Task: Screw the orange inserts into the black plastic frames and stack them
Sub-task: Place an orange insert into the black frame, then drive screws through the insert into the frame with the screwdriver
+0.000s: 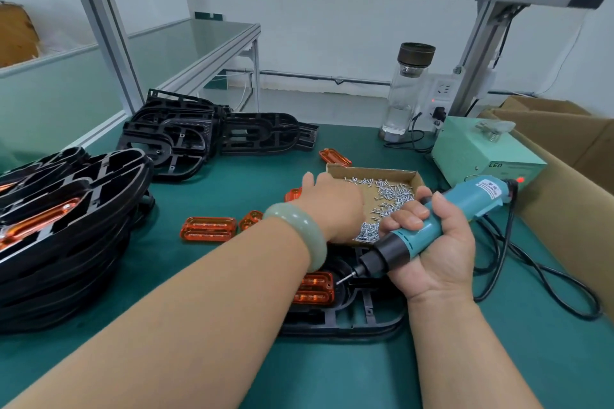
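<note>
Forearm [199, 302] over black frame [349, 330], left hand's [332, 206] fingers unseen among screws [393, 192]

1. Small factory assembly station: aluminium-profile frame [109, 40] over a green-matted worktop [252, 173]
2. Batch work: stacked black frames [109, 189], loose orange inserts [208, 228], cardboard tray of screws [372, 170]
3. Tools: corded electric screwdriver [442, 226], mint-green control box [481, 156], wall socket [443, 90]

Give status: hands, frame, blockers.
Left hand in screw tray, fingers hidden. Right hand grips screwdriver, bit at orange insert in black frame. Left forearm overhangs frame.
</note>
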A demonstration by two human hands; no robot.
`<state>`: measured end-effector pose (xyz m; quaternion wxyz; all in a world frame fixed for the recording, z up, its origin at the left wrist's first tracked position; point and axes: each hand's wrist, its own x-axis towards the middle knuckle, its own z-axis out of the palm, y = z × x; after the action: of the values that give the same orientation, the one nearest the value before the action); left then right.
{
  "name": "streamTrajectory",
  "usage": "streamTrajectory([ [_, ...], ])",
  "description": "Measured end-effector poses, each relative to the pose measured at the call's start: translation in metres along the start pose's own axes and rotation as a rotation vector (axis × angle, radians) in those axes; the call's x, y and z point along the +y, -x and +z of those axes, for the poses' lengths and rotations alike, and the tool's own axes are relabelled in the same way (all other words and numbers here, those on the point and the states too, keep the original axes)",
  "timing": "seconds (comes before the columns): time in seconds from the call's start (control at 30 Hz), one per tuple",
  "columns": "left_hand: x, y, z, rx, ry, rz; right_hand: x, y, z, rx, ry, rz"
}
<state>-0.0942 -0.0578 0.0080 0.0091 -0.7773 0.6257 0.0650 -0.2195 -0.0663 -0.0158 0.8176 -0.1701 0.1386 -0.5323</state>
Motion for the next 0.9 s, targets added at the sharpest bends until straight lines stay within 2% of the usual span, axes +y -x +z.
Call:
streamTrajectory([
  [0.1, 0.0047, -0.0043, 0.0034, -0.084, -0.03, -0.021, 0.0003, 0.0001, 0.0007, -0.009, -0.019, 0.021],
  [0.3, 0.0019, -0.0056, 0.0051, 0.106, -0.001, 0.002, -0.0002, -0.0004, 0.0012, -0.006, -0.004, 0.011],
  [0.43, -0.0027, -0.0045, 0.0036, 0.234, 0.153, 0.0, -0.0009, -0.0008, -0.0001, -0.005, 0.001, 0.008],
  [0.6, -0.0036, -0.001, -0.0015, 0.319, 0.266, 0.067, 0.0005, -0.0006, -0.0003, -0.002, 0.012, 0.006],
  [0.9, 0.0002, 0.0024, -0.0031, 0.335, 0.373, 0.086, 0.0003, -0.0005, 0.0003, -0.02, 0.013, 0.007],
])
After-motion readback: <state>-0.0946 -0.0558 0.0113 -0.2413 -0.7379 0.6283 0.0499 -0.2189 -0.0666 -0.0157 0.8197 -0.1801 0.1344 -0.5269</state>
